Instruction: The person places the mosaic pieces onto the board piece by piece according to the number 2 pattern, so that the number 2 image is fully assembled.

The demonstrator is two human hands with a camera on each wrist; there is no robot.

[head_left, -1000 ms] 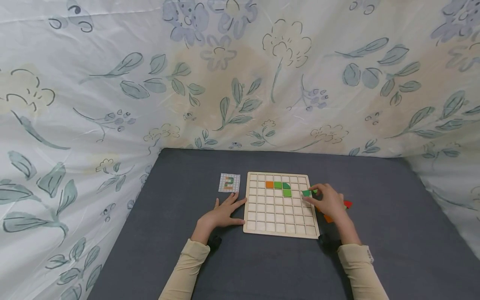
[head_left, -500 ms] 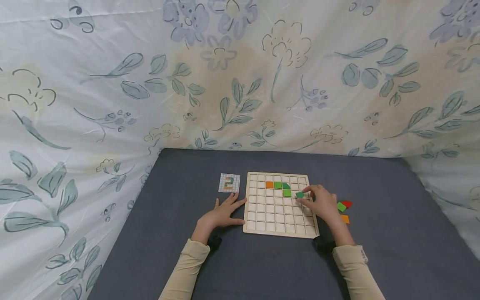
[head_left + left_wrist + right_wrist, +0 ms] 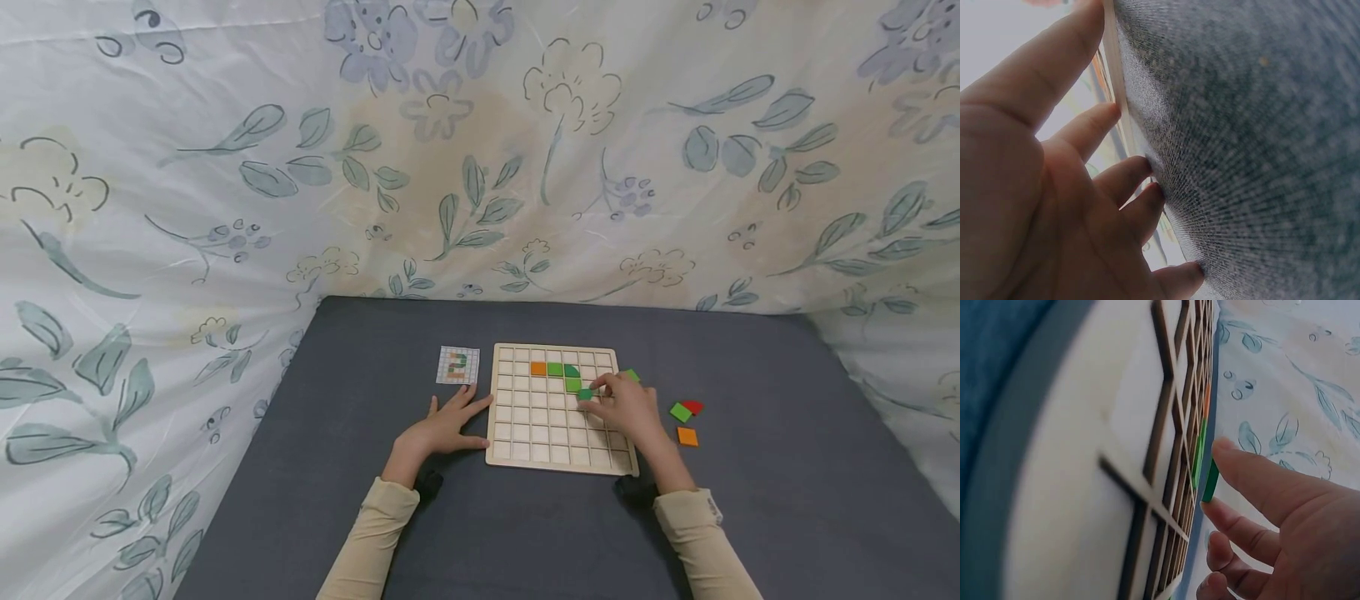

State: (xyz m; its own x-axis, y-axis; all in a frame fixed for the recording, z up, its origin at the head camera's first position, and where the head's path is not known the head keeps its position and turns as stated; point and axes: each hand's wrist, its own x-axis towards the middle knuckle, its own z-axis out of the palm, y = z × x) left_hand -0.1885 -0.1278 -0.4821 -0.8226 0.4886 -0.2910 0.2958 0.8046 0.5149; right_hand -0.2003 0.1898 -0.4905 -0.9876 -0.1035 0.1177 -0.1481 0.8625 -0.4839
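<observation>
My beige sleeves cross the near part of a dark grey desk with a woven-looking surface. My left hand lies with fingers spread wide, its thumb and index finger touching the left edge of a square, pale wooden grid board. My right hand reaches over the board from the right, pinching a thin, flat, dark green tile narrowly between thumb and finger. That tile sits at my fingertips, to the left of the palm, near a light green square tile in the grid. Right of my wrist lie an orange square tile and, farther, a light green tile touching a red piece. Far left, a paper card shows a coloured pattern. Beyond hangs wrinkled floral cloth.
</observation>
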